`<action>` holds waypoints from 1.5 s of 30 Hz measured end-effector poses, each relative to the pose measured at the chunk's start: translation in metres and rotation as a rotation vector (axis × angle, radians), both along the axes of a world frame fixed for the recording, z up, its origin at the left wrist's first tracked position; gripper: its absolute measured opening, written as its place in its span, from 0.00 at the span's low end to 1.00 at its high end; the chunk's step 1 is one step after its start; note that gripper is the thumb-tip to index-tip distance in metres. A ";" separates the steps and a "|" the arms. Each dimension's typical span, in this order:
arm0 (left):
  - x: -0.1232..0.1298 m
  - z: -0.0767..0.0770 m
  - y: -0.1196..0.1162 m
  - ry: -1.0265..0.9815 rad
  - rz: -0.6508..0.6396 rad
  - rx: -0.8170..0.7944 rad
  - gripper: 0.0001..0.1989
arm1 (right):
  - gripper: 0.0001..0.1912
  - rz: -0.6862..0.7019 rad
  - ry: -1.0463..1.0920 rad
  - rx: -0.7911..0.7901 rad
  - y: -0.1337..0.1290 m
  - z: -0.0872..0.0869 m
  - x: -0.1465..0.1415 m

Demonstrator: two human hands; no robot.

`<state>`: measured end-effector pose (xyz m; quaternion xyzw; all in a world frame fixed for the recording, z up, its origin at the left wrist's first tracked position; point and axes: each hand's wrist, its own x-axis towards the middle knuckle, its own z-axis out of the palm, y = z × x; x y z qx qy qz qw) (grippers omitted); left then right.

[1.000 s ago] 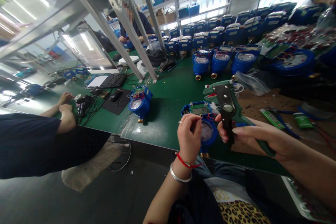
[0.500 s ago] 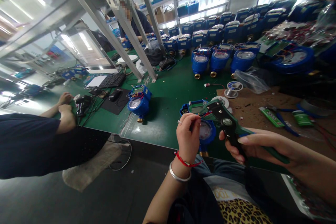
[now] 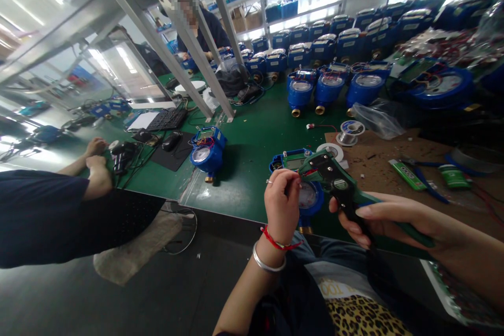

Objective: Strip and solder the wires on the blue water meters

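My right hand [image 3: 366,220] is wrapped round a black and green wire stripper [image 3: 339,184], its jaws pointing left over a blue meter [image 3: 309,197]. Pinched together beside those jaws are the fingers of my left hand [image 3: 282,194]; what they hold is too small to make out. Thin red wire shows at the jaws. The meter lies near the table's front edge, its upper housing open on a green circuit board [image 3: 295,160], its round dial partly covered by my left hand and the tool.
Another open blue meter [image 3: 207,152] stands left. Solder spool [image 3: 350,133], white tape roll [image 3: 329,153], green box [image 3: 407,175] and blue-handled pliers [image 3: 431,184] lie right. Rows of meters [image 3: 329,84] stand behind. A person's arms [image 3: 98,168] rest at far left; metal posts [image 3: 197,63] rise behind.
The stripper's head has shifted slightly left and its jaws look closer to my left fingertips. My left hand has hardly moved.
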<state>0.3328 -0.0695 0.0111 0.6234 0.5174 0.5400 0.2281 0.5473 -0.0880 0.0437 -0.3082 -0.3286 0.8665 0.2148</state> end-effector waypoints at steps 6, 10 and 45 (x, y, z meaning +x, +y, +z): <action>0.000 -0.002 0.000 -0.005 0.026 0.010 0.05 | 0.20 -0.033 -0.015 -0.008 -0.002 -0.003 -0.005; 0.000 -0.004 0.000 -0.021 0.038 0.013 0.05 | 0.20 -0.030 0.006 -0.007 -0.002 -0.006 -0.005; 0.001 -0.004 0.000 0.004 0.050 -0.004 0.04 | 0.14 -0.097 0.014 0.041 -0.012 -0.020 -0.018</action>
